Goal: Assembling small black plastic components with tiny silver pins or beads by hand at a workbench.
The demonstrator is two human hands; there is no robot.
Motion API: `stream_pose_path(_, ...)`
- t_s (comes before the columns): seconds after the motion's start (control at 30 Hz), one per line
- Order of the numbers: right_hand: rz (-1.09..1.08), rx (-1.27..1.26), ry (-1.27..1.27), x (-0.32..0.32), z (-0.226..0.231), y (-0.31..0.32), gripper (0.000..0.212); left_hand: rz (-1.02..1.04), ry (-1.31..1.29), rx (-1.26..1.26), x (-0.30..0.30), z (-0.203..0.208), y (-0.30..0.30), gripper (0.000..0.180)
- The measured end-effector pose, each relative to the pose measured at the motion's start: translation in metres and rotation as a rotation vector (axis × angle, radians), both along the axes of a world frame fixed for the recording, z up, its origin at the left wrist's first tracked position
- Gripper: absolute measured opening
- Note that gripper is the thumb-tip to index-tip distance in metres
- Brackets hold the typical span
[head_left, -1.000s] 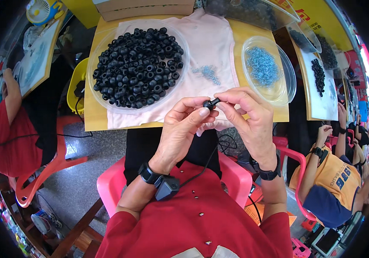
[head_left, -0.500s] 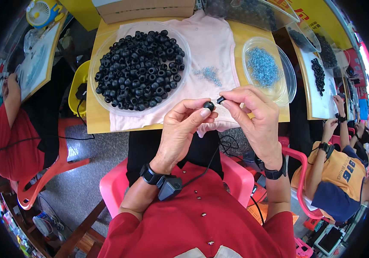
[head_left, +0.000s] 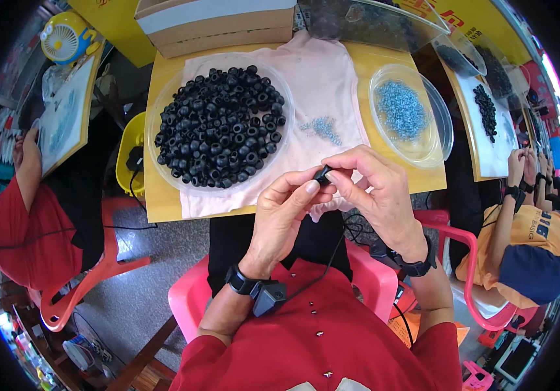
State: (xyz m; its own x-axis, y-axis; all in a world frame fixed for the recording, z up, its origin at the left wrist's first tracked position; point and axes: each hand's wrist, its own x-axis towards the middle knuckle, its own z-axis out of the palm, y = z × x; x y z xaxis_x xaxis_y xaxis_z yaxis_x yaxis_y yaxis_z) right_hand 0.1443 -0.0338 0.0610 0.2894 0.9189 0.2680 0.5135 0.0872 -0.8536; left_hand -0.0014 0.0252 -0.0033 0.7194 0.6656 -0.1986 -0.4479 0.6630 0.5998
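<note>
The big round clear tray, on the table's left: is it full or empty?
Well filled: black pieces lie heaped across most of the clear tray, leaving mainly its rim bare.

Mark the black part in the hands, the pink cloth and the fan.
Black part (head_left: pixel 322 174): head view, its exposed upper side.
Pink cloth (head_left: pixel 324 85): head view, bare upper stretch.
Fan (head_left: pixel 60 42): head view, middle of its grille.

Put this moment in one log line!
left hand: pinching black piece; right hand: also pinching it; black parts: in round tray; blue bits: on pink cloth
</note>
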Motion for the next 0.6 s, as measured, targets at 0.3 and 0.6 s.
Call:
stream_pose_path(0.3,0.060,-0.092,0.112,0.008,0.009,0.004,0.010,-0.036,-0.023,-0.032,-0.003,-0.001,0.006,0.018)
stream_pose_path(0.6,0.078,-0.046,-0.015,0.011,0.004,0.003,0.008,-0.019,0.001,0.026,-0.003,-0.001,0.006,0.018)
